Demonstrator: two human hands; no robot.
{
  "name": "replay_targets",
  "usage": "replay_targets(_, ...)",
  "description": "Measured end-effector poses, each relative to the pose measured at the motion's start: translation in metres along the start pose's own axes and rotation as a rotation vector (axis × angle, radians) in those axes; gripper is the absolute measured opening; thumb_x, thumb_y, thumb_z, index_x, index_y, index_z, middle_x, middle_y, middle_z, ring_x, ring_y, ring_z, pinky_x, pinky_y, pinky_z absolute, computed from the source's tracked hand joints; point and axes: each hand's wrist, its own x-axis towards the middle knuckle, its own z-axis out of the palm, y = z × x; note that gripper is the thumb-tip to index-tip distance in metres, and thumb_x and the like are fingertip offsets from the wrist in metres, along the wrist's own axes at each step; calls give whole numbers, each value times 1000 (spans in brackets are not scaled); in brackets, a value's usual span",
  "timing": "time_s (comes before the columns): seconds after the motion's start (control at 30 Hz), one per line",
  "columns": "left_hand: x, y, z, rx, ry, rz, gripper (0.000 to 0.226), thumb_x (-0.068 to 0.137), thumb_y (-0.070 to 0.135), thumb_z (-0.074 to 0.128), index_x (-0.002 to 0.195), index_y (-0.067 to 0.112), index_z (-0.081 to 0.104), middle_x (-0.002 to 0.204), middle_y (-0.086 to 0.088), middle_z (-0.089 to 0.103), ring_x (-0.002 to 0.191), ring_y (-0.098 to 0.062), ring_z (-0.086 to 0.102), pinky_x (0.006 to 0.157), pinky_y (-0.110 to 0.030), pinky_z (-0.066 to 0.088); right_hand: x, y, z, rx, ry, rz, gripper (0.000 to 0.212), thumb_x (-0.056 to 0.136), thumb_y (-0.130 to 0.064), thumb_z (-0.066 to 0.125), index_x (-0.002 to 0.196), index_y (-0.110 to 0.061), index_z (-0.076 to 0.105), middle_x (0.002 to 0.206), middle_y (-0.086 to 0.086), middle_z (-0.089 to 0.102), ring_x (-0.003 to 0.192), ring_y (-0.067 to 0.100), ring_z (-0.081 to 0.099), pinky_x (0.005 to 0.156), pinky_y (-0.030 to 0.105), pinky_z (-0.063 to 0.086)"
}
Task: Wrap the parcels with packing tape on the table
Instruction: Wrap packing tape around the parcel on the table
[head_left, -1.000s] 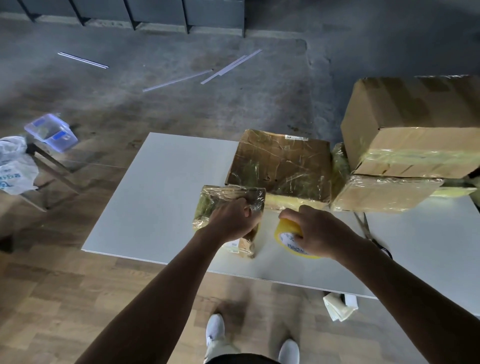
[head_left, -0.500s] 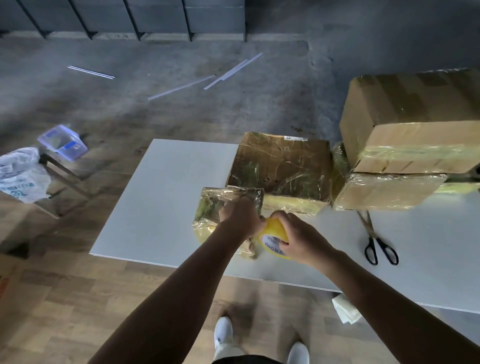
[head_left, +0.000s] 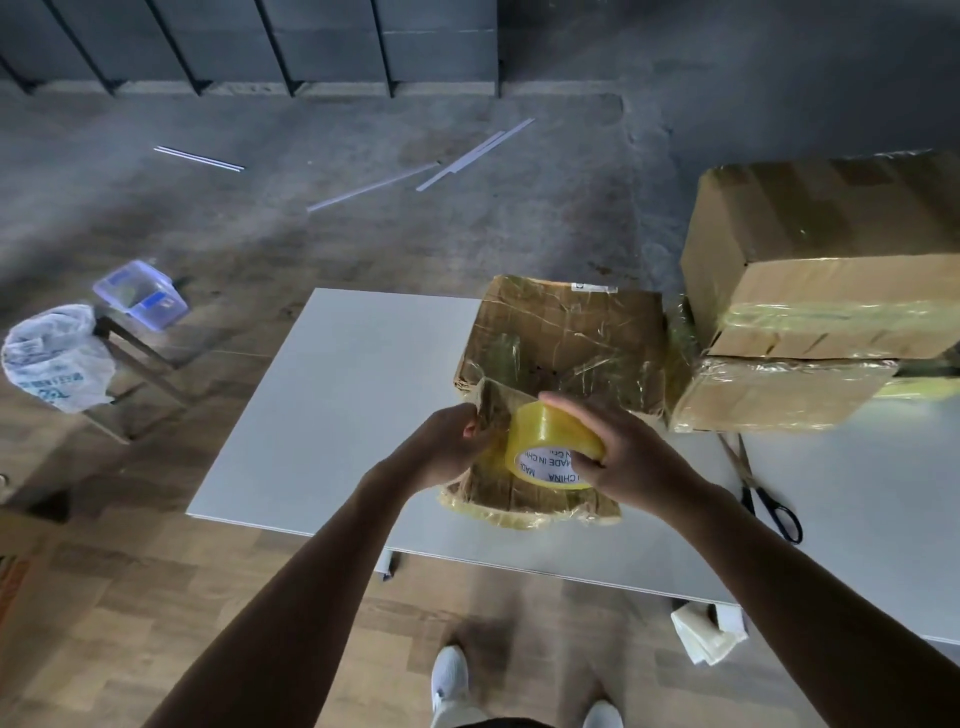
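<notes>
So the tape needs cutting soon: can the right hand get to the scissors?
Probably yes. The scissors lie uncovered on the table just beside that arm, with nothing between them; but the right hand is gripping the tape roll.

Tape-wrapped parcel (head_left: 524, 501) tilted; yellow tape roll (head_left: 550, 441) atop.

Tape roll (head_left: 553, 449) now off worktop (head_left: 332, 395), R grip (head_left: 631, 457) holds it on small parcel (head_left: 524, 499). L grip (head_left: 447, 447) moves from parcel top to left edge.
</notes>
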Motion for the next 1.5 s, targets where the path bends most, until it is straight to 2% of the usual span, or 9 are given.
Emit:
replay_targets(0.13, -4, -33, -5, -28, 32, -23, 21, 93, 37, 56, 80, 21, 52, 84, 4, 58, 77, -15, 56, 59, -26, 41, 4, 0, -16, -350, -55, -162, 65, 82, -26, 61, 143, -37, 41, 97, 4, 60, 77, 14, 59, 62, 16, 38)
replay_targets(0.37, 5, -54, -10, -62, 18, -6, 26, 93, 34, 57, 74, 21, 46, 77, 3, 53, 71, -12, 47, 60, -29, 34, 7, 2, -21, -560, -194, -74, 77, 83, -32, 62, 145, -49, 19, 95, 1, 54, 65, 9, 43, 51, 13, 29)
replay_targets(0.6, 8, -77, -4, -4, 114, -66, 24, 97, 31, 50, 78, 20, 41, 79, 2, 51, 70, -12, 46, 56, -28, 33, 2, 7, -2, -4, -105, 0, 72, 85, -23, 66, 130, -63, 28, 132, -4, 52, 109, 14, 55, 79, 24, 51)
replay_targets(0.77, 5, -86, 0, 64, 178, -90, 21, 98, 34, 47, 90, 15, 46, 86, 2, 52, 77, -14, 50, 58, -27, 35, 16, -9, -7, -354, -159, -49, 64, 79, -36, 59, 139, -48, 37, 102, 1, 61, 85, 21, 61, 68, 27, 49)
replay_targets(0.93, 8, -81, 6, 96, 255, -118, 19, 98, 32, 49, 94, 13, 46, 96, -6, 53, 80, -17, 49, 63, -30, 38, 19, -16, -19, -556, -253, 41, 50, 85, -44, 54, 134, -46, 42, 96, -1, 59, 87, 18, 60, 65, 23, 35)
replay_targets(1.07, 4, -63, 14, 322, 490, 15, 25, 93, 16, 54, 114, 3, 50, 110, -16, 51, 101, -32, 51, 79, -43, 49, 20, -16, -17, -567, -270, 63, 58, 83, -29, 54, 137, -47, 39, 83, -6, 40, 73, 13, 43, 61, 24, 34)
replay_targets(1.17, 4, -47, 30, 519, 336, 135, 38, 91, 4, 45, 129, 4, 46, 122, -16, 51, 106, -32, 52, 77, -38, 47, 18, -13, -17, -559, -274, 60, 58, 84, -30, 54, 137, -46, 40, 83, -6, 39, 73, 12, 43, 61, 24, 35)
replay_targets(1.3, 8, -34, 36, 561, 325, 130, 32, 93, 20, 48, 123, 7, 50, 121, -11, 54, 100, -30, 58, 72, -34, 47, 17, -10, -14, -553, -241, 31, 56, 85, -34, 57, 138, -43, 41, 89, -4, 49, 74, 14, 49, 60, 21, 31)
replay_targets(1.5, 10, -20, 48, 504, 265, 186, 29, 89, 5, 47, 117, 7, 51, 105, -11, 62, 87, -28, 61, 66, -33, 45, 4, -3, -15, -179, -124, 73, 60, 74, -42, 64, 128, -48, 39, 115, -13, 58, 91, 9, 58, 72, 22, 47)
